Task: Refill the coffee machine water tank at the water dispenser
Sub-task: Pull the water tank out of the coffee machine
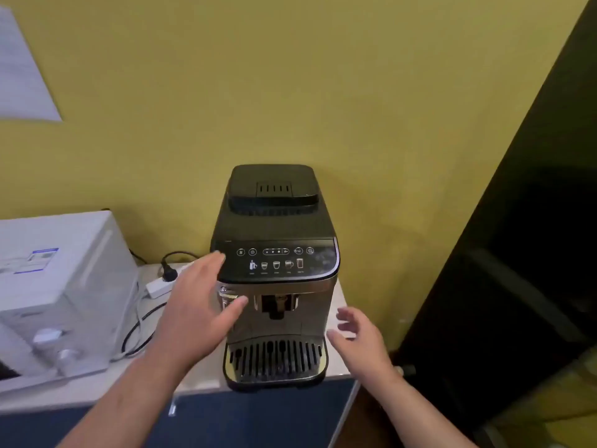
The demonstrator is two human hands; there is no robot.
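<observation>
A black and silver coffee machine (277, 253) stands on a white counter against the yellow wall, with its lit button panel and slotted drip tray (274, 360) facing me. My left hand (197, 305) is open, fingers spread, at the machine's front left corner, close to or touching it. My right hand (358, 337) hovers open beside the machine's lower right side, holding nothing. No separate water tank is visible, and no water dispenser is in view.
A white boxy appliance (61, 286) sits on the counter to the left. A white power strip with a black plug (161, 282) and cables lies between it and the machine. A dark panel (523, 253) stands close on the right. The counter edge (352, 379) ends just past the machine.
</observation>
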